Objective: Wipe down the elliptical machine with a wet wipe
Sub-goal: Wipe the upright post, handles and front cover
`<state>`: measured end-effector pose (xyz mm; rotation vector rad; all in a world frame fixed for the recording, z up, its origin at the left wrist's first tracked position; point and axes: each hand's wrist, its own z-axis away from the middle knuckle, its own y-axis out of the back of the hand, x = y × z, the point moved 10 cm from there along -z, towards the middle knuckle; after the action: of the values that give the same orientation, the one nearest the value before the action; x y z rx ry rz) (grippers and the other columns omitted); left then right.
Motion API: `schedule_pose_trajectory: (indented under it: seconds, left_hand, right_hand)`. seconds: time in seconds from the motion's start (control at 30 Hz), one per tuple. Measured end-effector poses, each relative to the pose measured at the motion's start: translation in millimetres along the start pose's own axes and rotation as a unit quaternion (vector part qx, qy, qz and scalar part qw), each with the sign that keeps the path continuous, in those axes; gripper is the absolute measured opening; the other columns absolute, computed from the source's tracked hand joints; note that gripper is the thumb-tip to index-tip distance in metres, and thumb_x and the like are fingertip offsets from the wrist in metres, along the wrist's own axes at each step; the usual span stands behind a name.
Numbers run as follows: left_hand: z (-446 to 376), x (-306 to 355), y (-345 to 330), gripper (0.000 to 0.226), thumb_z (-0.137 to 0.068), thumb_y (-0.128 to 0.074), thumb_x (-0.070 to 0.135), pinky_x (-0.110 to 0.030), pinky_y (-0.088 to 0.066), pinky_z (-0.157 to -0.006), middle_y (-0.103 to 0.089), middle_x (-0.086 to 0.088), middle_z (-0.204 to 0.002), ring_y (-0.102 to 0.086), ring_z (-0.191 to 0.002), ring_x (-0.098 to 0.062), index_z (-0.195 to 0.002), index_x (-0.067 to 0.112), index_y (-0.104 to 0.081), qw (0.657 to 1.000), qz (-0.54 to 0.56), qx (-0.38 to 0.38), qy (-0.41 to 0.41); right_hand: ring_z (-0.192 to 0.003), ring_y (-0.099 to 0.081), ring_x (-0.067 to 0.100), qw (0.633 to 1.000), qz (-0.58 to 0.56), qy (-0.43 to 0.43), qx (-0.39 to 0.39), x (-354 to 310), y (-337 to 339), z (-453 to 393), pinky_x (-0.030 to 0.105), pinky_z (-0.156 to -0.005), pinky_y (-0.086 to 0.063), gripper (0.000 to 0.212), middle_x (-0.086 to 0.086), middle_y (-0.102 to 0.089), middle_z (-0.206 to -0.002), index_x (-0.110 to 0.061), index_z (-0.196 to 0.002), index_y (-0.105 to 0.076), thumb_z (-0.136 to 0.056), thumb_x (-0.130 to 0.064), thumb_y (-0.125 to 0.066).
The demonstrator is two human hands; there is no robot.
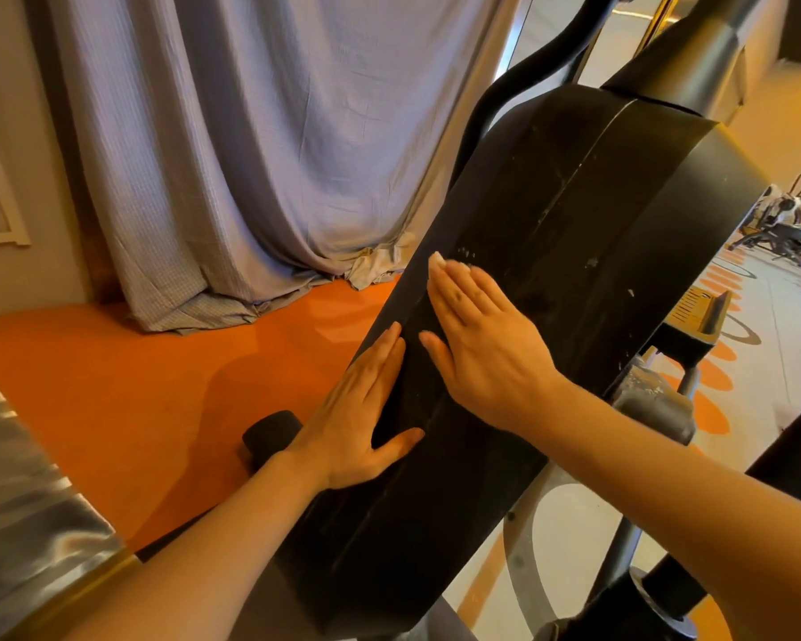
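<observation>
Elliptical machine (551, 252): its black plastic shroud fills the middle of the frame, a long dusty housing whose long axis runs on a diagonal from the lower left centre up to the upper right, where a grey upright post (704, 57) rises out of its top end. No brand, label or writing can be read on the shroud; only pale scuffs and specks mark its surface. Left hand (361, 409) lies flat on the left edge of the housing, fingers straight and held together, pointing up along the diagonal, thumb spread out to the right across the black panel. Right hand (482, 335) lies flat on the top face just beside it and higher up, fingers straight and close together, thumb apart toward the left hand. A sliver of white shows at the right fingertips, near the frame's centre; whether it is the wet wipe (436, 258) under the palm or only the nails I cannot tell for sure. Behind the machine a grey-blue curtain (260, 155) hangs in the upper left, pooling onto an orange floor (112, 386). More gym equipment (787, 224) stands at the far right edge.
</observation>
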<state>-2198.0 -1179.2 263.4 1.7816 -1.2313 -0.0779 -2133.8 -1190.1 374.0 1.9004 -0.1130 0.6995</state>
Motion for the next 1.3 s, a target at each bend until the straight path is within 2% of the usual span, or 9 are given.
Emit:
schedule_pose_trajectory:
  seconds: [0.13,0.37,0.5,0.6,0.67,0.8,1.03,1.2,1.3]
  left_hand:
    - [1,1,2,0.093,-0.092,-0.050,0.053,-0.021,0.002,-0.120,0.014,0.000,-0.164,0.008,-0.151,-0.014,-0.156,0.009,0.002,1.000,-0.024,0.006,-0.014]
    - [1,2,1,0.093,-0.092,-0.050,0.053,-0.020,0.002,-0.120,0.015,-0.001,-0.164,0.008,-0.151,-0.014,-0.155,0.009,0.003,1.000,-0.020,0.010,-0.010]
    - [2,0,-1,0.093,-0.092,-0.048,0.055,-0.021,0.002,-0.120,0.016,0.001,-0.164,0.009,-0.151,-0.014,-0.156,0.010,0.003,1.000,-0.015,0.004,-0.007]
    - [1,1,-1,0.093,-0.092,-0.047,0.055,-0.020,0.003,-0.120,0.017,0.002,-0.163,0.009,-0.151,-0.014,-0.156,0.011,0.004,1.000,-0.016,0.007,-0.006]
    - [2,2,0,0.093,-0.092,-0.048,0.054,-0.021,0.003,-0.120,0.016,0.000,-0.164,0.008,-0.151,-0.015,-0.156,0.011,0.004,1.000,-0.018,0.009,-0.007]
    - [2,3,-1,0.094,-0.092,-0.049,0.054,-0.019,0.004,-0.119,0.019,0.003,-0.163,0.010,-0.151,-0.013,-0.155,0.015,0.009,1.000,-0.015,0.007,-0.002]
    - [2,4,-1,0.094,-0.091,-0.047,0.055,-0.020,0.005,-0.119,0.018,0.002,-0.163,0.009,-0.151,-0.014,-0.155,0.017,0.011,1.000,-0.013,0.009,-0.006]
    - [0,4,-1,0.095,-0.090,-0.048,0.055,-0.015,0.006,-0.117,0.022,0.007,-0.162,0.012,-0.150,-0.010,-0.154,0.017,0.010,1.000,-0.006,0.010,0.004]
    - [1,3,-1,0.094,-0.090,-0.047,0.056,-0.015,0.006,-0.118,0.021,0.007,-0.162,0.012,-0.150,-0.010,-0.155,0.016,0.009,1.000,-0.004,0.007,0.003]
  right_hand:
    - [-0.144,-0.019,0.026,0.999,0.017,0.026,0.024,-4,-12,38,0.036,-0.117,-0.005,0.061,0.015,-0.025,-0.155,-0.002,-0.146,-0.032,-0.100,-0.042,-0.024]
    - [-0.146,0.007,0.023,0.998,0.024,-0.059,0.012,38,9,-5,0.034,-0.115,0.010,0.064,0.011,0.007,-0.158,-0.006,-0.151,0.001,-0.099,-0.043,-0.006]
    - [-0.143,-0.020,0.029,0.998,0.000,-0.037,0.042,-8,-7,37,0.043,-0.120,-0.010,0.060,0.019,-0.023,-0.153,0.000,-0.145,-0.032,-0.098,-0.037,-0.026]
    - [-0.140,-0.029,0.030,1.000,-0.003,-0.001,0.023,-21,-21,50,0.044,-0.115,-0.018,0.057,0.019,-0.036,-0.148,0.000,-0.140,-0.041,-0.096,-0.033,-0.027]
    - [-0.141,-0.026,0.028,0.999,0.040,-0.009,0.032,-8,-14,37,0.043,-0.119,-0.015,0.057,0.018,-0.033,-0.150,-0.001,-0.143,-0.038,-0.097,-0.033,-0.025]
    - [-0.145,0.012,0.026,0.996,0.055,-0.074,0.014,38,10,1,0.036,-0.113,0.015,0.058,0.014,0.011,-0.157,-0.004,-0.150,0.003,-0.104,-0.035,-0.012]
    - [-0.140,-0.028,0.032,0.998,0.053,-0.020,0.040,9,-8,31,0.045,-0.115,-0.015,0.059,0.019,-0.033,-0.149,0.000,-0.141,-0.037,-0.096,-0.037,-0.026]
    - [-0.141,0.001,0.028,0.995,0.087,-0.035,0.029,19,3,3,0.040,-0.115,0.008,0.057,0.017,-0.009,-0.155,-0.003,-0.145,-0.011,-0.099,-0.037,-0.015]
    - [-0.141,-0.008,0.030,0.994,0.093,-0.044,0.039,17,0,12,0.044,-0.115,-0.001,0.058,0.017,-0.011,-0.151,-0.002,-0.144,-0.020,-0.098,-0.037,-0.018]
